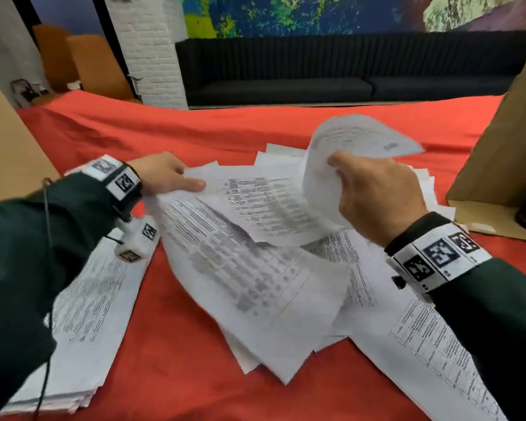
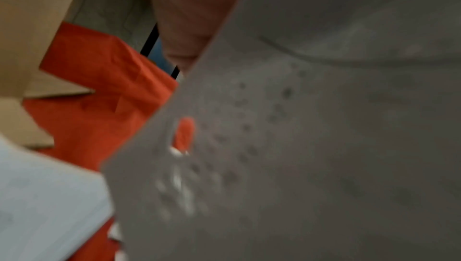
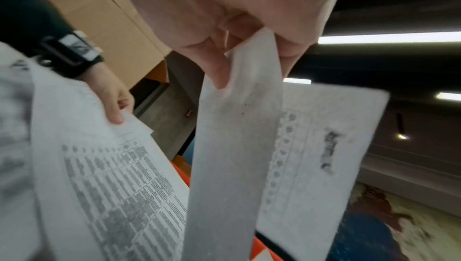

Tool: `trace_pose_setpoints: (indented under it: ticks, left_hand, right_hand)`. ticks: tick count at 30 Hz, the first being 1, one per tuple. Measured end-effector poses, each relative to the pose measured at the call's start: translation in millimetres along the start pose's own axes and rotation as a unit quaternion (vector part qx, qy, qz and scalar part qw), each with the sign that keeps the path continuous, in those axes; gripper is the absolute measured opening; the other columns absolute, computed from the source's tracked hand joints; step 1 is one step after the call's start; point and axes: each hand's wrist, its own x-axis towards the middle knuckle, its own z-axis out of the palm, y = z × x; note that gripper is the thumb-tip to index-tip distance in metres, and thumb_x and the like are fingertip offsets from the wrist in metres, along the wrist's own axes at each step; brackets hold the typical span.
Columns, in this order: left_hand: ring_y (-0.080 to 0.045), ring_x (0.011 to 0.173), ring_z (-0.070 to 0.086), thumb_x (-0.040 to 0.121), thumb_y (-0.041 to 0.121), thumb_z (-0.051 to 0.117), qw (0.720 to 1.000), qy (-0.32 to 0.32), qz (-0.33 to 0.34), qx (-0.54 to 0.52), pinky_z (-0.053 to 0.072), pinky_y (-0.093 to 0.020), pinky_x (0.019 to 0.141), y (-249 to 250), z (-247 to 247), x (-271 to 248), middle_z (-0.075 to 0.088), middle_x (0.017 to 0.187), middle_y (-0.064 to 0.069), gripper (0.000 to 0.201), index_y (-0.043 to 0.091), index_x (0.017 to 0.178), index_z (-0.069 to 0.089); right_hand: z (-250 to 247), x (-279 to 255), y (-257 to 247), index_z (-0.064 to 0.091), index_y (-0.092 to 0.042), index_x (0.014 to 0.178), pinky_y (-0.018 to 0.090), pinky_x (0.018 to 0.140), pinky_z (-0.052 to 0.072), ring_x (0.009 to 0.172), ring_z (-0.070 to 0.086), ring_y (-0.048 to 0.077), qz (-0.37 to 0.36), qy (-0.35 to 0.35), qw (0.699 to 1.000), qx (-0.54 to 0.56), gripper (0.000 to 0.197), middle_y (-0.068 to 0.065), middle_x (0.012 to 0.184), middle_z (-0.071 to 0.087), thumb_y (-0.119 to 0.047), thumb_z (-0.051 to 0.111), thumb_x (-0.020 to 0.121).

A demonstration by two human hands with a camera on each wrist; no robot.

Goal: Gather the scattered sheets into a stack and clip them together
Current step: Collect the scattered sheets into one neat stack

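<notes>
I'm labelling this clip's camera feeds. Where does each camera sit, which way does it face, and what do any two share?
Head: worn on the head, facing forward and down at the scattered sheets on the red cloth; both sleeves, left hand and right hand show.
Left wrist: looks along the hand at a blurred held sheet; one finger shows.
Right wrist: looks up along the fingers pinching a curled sheet; the left hand shows too.
Shared: head and right wrist both show the left hand holding a printed sheet.

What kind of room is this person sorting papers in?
Probably an office lounge or studio: a long black sofa along the wall, a colourful mural above it, and cardboard boxes on the red-covered table.
</notes>
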Motion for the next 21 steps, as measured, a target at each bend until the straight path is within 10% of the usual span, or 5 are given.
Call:
trace_pose_setpoints:
  ticks: [3, 8, 15, 19, 21]
  left_hand:
    - [-0.01, 0.054, 0.056, 0.072, 0.074, 0.069, 0.995, -0.092, 0.016, 0.036, 0.043, -0.031, 0.062, -2, -9, -9, 0.061, 0.055, 0.013, 0.056, 0.02, 0.059, 0.064]
    - [-0.013, 0.067, 0.065, 0.072, 0.074, 0.07, 0.986, -0.148, 0.043, 0.065, 0.051, -0.035, 0.073, -12, 58, 0, 0.075, 0.076, -0.002, 0.06, 0.015, 0.08, 0.075]
    - [-0.017, 0.097, 0.071, 0.094, 0.019, 0.066, 0.989, -0.125, 0.055, 0.062, 0.055, -0.028, 0.084, -24, 86, 21, 0.078, 0.103, 0.003, 0.021, 0.023, 0.111, 0.079]
    - [0.001, 0.053, 0.058, 0.101, 0.025, 0.057, 0.991, -0.12, 0.06, 0.023, 0.045, -0.014, 0.05, -28, 73, 15, 0.069, 0.061, 0.017, 0.026, 0.019, 0.082, 0.074]
    - [0.0, 0.051, 0.054, 0.099, 0.022, 0.058, 0.988, -0.135, 0.07, 0.012, 0.044, -0.014, 0.049, -28, 71, 10, 0.064, 0.056, 0.017, 0.025, 0.018, 0.08, 0.074]
  right_hand:
    - [1, -14, -25, 0.072, -0.019, 0.104, 0.033, 0.045, 0.047, 0.056, 0.064, 0.033, -0.103, -0.032, 0.994, 0.022, 0.037, 0.004, 0.078, 0.074, 0.003, 0.064, 0.075]
    - [17, -60, -60, 0.07, -0.024, 0.098, 0.038, 0.075, 0.055, 0.079, 0.066, 0.026, -0.24, -0.346, 0.907, 0.018, 0.049, -0.002, 0.087, 0.07, -0.009, 0.027, 0.08]
    - [20, -78, -47, 0.067, -0.037, 0.122, 0.041, 0.087, 0.057, 0.108, 0.064, 0.02, -0.108, -0.571, 0.81, 0.077, 0.034, -0.009, 0.113, 0.071, -0.038, 0.066, 0.088]
    - [14, -43, -34, 0.07, -0.037, 0.119, 0.041, 0.104, 0.048, 0.12, 0.059, 0.012, -0.038, -0.635, 0.766, 0.096, 0.065, -0.014, 0.131, 0.066, -0.08, 0.065, 0.072]
    - [23, -17, -28, 0.072, -0.032, 0.12, 0.038, 0.105, 0.045, 0.118, 0.058, 0.01, -0.004, -0.591, 0.797, 0.123, 0.067, -0.009, 0.134, 0.065, -0.081, 0.06, 0.077]
